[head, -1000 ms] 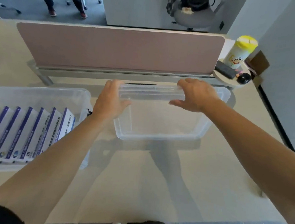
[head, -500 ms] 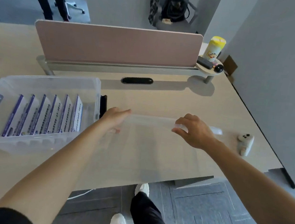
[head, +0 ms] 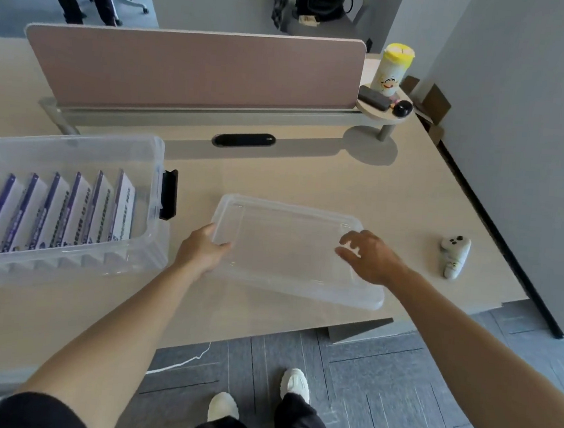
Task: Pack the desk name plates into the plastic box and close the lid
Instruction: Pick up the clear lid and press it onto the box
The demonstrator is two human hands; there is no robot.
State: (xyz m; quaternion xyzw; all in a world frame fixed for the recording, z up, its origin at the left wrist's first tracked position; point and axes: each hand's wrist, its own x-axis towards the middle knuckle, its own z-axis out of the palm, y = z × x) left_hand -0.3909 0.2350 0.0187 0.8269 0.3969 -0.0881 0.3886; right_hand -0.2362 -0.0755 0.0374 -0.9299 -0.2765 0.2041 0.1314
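The clear lid [head: 288, 248] is held at its left edge by the left hand [head: 200, 251], the fingers curled around the rim. The right hand [head: 368, 254] is spread above the lid's right part with its fingers loosely open; whether the fingertips rest on the plastic cannot be told, since the lid is transparent and slightly blurred there. The lid lies flat near the near edge of the desk [head: 310, 179], its near right corner close to that edge.

To the left, just beside the lid, the plastic box [head: 77, 143] stands open, and a row of desk name plates [head: 61, 213] is seen upright inside it, leaning slightly. A black latch [head: 169, 194] projects from the box's right wall. Well apart on the right lies a white controller [head: 455, 256], and at the far right a small round shelf [head: 379, 111] carries a yellow-capped canister [head: 391, 70].

The plates appear packed, so the lid is judged to be the remaining step. With a firm grip on one side only, the lid could tip or slide off the near edge when lifted. If it is lowered crookedly, its rim could catch the tops of the plates or miss the latch, leaving the box unsealed.
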